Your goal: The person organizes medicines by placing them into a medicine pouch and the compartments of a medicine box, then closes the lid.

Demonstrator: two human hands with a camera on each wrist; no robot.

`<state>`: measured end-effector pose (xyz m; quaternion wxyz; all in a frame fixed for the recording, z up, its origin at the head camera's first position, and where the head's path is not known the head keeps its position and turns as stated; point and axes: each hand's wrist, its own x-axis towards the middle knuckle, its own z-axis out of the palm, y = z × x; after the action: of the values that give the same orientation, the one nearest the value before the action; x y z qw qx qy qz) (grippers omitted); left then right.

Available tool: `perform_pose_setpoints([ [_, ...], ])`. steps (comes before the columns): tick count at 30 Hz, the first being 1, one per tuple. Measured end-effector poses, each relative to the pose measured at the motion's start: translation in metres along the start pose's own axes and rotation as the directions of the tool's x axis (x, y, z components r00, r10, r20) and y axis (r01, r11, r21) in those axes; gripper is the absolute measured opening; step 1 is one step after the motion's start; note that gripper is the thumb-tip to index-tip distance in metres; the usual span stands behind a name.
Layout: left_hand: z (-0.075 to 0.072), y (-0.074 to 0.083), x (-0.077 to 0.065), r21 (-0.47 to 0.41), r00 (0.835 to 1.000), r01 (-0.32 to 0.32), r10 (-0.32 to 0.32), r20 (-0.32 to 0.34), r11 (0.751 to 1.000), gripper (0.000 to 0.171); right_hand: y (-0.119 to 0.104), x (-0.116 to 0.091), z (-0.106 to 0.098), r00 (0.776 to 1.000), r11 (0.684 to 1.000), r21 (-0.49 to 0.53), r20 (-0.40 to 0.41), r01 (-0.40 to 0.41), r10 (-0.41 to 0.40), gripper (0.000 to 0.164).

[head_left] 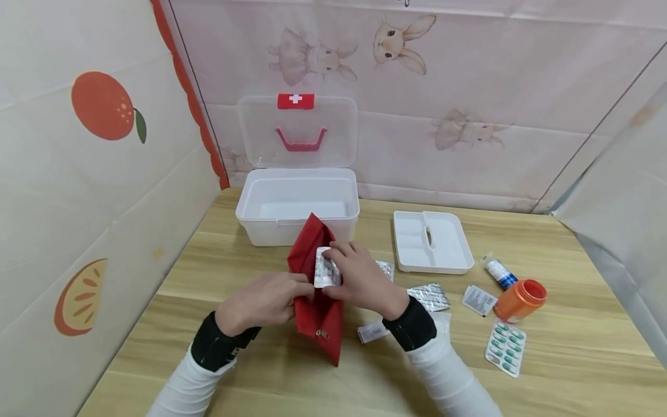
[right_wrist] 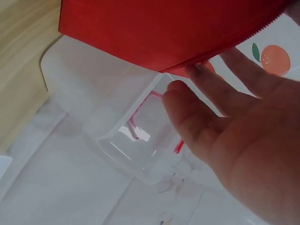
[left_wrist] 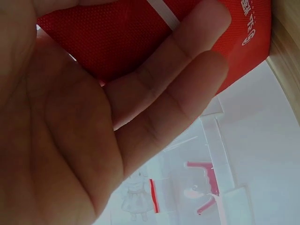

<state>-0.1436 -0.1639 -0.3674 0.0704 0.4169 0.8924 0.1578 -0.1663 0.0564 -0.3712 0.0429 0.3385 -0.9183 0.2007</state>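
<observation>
A red zippered pouch (head_left: 316,321) stands upright over the table with its mouth spread. My left hand (head_left: 263,301) grips its near left edge between thumb and fingers. My right hand (head_left: 362,278) pinches a silver blister pack (head_left: 323,272) at the pouch's mouth, its lower end reaching inside. In the left wrist view, two fingers extend beside the pouch's red fabric (left_wrist: 117,42), which bears white print. The right wrist view shows fingers of my right hand (right_wrist: 243,126) along the zipper edge of the pouch (right_wrist: 164,33); the blister pack is hidden there.
Behind the pouch stands a white first-aid box (head_left: 255,229), its clear lid (head_left: 260,133) raised. To the right are a divided white tray (head_left: 448,237), an orange bottle (head_left: 518,301), a white-and-blue tube (head_left: 500,272), a green-capsule blister pack (head_left: 505,347), a silver blister pack (head_left: 429,296) and small packets (head_left: 478,300).
</observation>
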Motion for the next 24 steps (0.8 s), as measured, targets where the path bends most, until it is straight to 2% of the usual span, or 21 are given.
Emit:
perform_pose_setpoints([
  [3,0.0,0.0,-0.001,0.013,1.0,-0.015,0.015,-0.017,1.0,0.016,-0.004,0.009,0.0,0.998,0.989,-0.143,0.058,0.018,-0.01,0.05],
  [5,0.0,-0.001,-0.001,0.02,1.0,-0.018,0.018,-0.022,1.0,0.016,-0.008,0.015,0.001,0.995,0.967,-0.252,0.099,0.036,-0.011,0.038],
  [8,0.002,-0.001,0.0,0.031,0.999,-0.027,0.028,-0.027,0.999,0.016,-0.014,0.02,0.002,0.984,0.93,-0.365,0.173,0.032,0.034,0.026],
  [10,0.003,-0.001,0.0,0.033,0.999,-0.031,0.032,-0.025,0.999,0.015,-0.016,0.022,0.003,0.973,0.914,-0.405,0.217,0.023,0.072,0.027],
  [15,0.003,-0.001,0.001,0.02,0.999,-0.027,0.028,-0.022,0.999,0.015,-0.021,0.027,0.005,0.944,0.899,-0.438,0.293,-0.01,0.153,0.037],
  [19,0.003,0.0,0.001,0.014,0.999,-0.024,0.024,-0.022,1.0,0.015,-0.022,0.03,0.007,0.927,0.899,-0.436,0.321,-0.038,0.195,0.044],
  [21,0.003,0.0,0.001,0.018,0.999,-0.024,0.024,-0.023,1.0,0.015,-0.022,0.03,0.007,0.927,0.904,-0.425,0.317,-0.048,0.198,0.044],
  [24,0.003,0.0,0.001,0.023,0.999,-0.024,0.025,-0.027,0.999,0.015,-0.019,0.027,0.007,0.947,0.928,-0.368,0.276,-0.054,0.165,0.039],
])
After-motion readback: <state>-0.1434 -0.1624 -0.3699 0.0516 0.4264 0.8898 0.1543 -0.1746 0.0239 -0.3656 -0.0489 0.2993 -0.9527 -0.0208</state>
